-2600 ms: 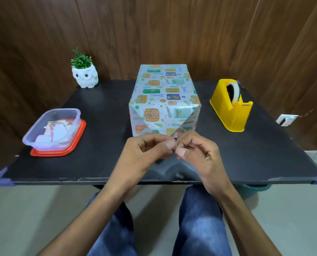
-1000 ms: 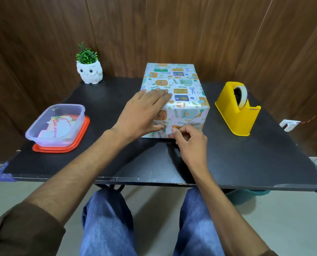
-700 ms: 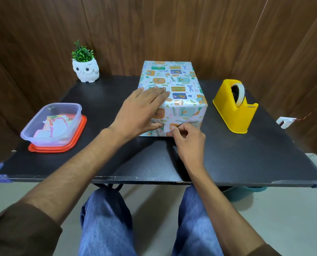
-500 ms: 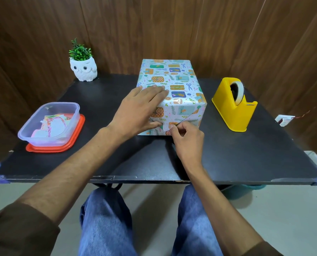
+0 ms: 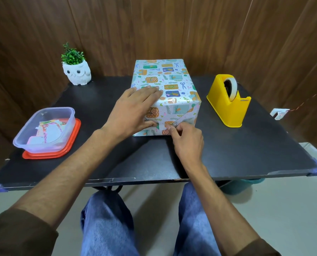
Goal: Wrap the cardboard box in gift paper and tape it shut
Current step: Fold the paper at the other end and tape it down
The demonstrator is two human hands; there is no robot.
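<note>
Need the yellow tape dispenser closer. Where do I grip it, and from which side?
Probably from above with the right hand, the nearer one, once it releases the paper flap: thumb and fingers across the tape dispenser's two flat side walls, low on the body. Avoid the roll, which would turn, and the cutter end.

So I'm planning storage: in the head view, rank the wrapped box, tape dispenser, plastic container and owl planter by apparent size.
1. wrapped box
2-3. clear plastic container and yellow tape dispenser: they look alike, so unranked
4. owl planter, though it sits farther back
</note>
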